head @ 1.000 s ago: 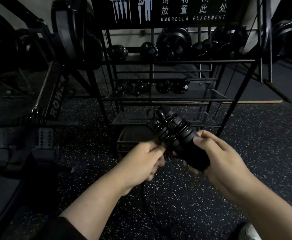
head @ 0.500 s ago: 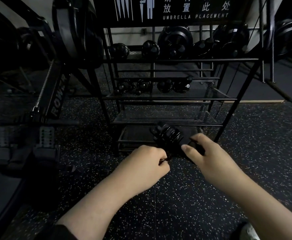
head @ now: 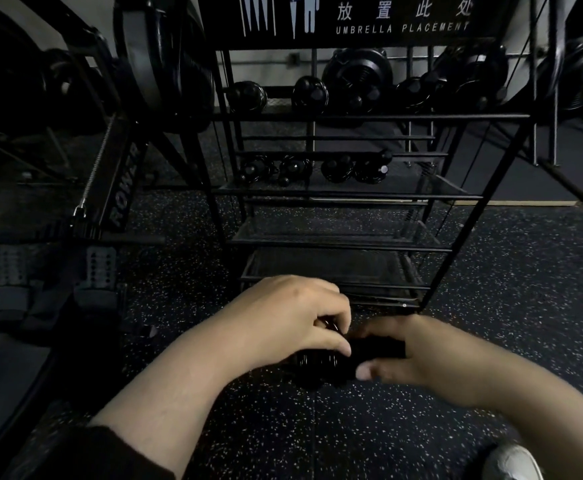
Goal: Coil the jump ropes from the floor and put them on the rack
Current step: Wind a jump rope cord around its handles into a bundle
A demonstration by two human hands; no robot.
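A black jump rope (head: 362,353), coiled round its two handles, sits between my hands low in front of the black wire rack (head: 338,242). My left hand (head: 290,320) curls over the coiled end and pinches the cord. My right hand (head: 432,358) grips the handles from the right, thumb underneath. Most of the bundle is hidden by my fingers. The rack's lower mesh shelves stand just beyond my hands.
Several black coiled ropes or round weights (head: 312,168) lie on the rack's upper shelves. A rowing machine (head: 116,188) stands to the left. Speckled rubber floor (head: 525,306) spreads to the right. A white shoe tip (head: 511,462) shows at bottom right.
The bundle has come down from chest height toward the floor in front of the rack's bottom shelf. Both hands dropped with it, and the left hand has closed over the coiled end.
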